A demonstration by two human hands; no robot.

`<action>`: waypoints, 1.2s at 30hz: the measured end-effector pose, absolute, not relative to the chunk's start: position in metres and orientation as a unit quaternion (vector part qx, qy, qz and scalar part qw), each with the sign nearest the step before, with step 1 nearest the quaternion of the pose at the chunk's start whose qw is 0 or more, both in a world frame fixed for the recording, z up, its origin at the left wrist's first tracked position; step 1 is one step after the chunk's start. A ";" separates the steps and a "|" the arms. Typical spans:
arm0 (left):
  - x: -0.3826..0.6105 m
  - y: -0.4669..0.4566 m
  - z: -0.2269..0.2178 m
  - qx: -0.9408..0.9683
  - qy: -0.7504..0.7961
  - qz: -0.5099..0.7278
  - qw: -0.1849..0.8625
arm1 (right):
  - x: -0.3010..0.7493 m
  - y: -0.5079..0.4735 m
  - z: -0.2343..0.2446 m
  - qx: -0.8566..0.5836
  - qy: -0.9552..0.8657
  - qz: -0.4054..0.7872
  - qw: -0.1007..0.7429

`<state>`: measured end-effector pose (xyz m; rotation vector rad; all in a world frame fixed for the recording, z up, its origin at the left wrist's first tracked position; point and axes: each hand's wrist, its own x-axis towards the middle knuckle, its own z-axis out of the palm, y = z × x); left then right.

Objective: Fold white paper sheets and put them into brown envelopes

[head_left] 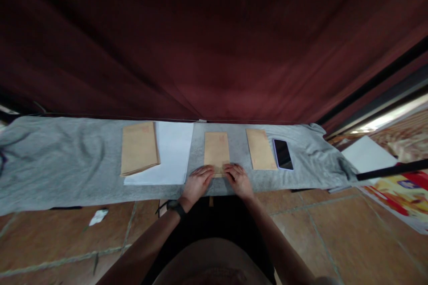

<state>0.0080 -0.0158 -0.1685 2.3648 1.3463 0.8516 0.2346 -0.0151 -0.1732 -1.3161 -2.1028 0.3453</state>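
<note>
Head view shows a flat tan envelope (pixel 216 148), faintly red-printed, both hands (pixel 198 181) (pixel 238 179) gripping its near corners.

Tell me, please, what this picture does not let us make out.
In the head view:
Red marks on the middle brown envelope: too small and blurred to read.
Its lower corners: hidden by the left fingers and right fingers.
Count of the left envelope stack: edges too blurred.
Colourful printed sheet: cut off by the right edge.

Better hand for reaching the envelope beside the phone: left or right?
Likely the right hand: it's nearer the phone-side envelope. The left hand is farther off, at the middle envelope's left edge.
</note>
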 end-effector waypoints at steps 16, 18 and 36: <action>0.010 -0.014 -0.168 0.815 0.470 0.302 0.151 | 0.194 -0.065 -0.171 -0.497 -0.837 0.032 0.227; 0.010 -0.014 -0.167 0.816 0.471 0.299 0.152 | 0.198 -0.065 -0.170 -0.503 -0.833 0.031 0.226; 0.037 -0.055 -0.163 0.887 0.433 0.160 0.031 | 0.224 -0.068 -0.177 -0.521 -0.822 0.011 0.231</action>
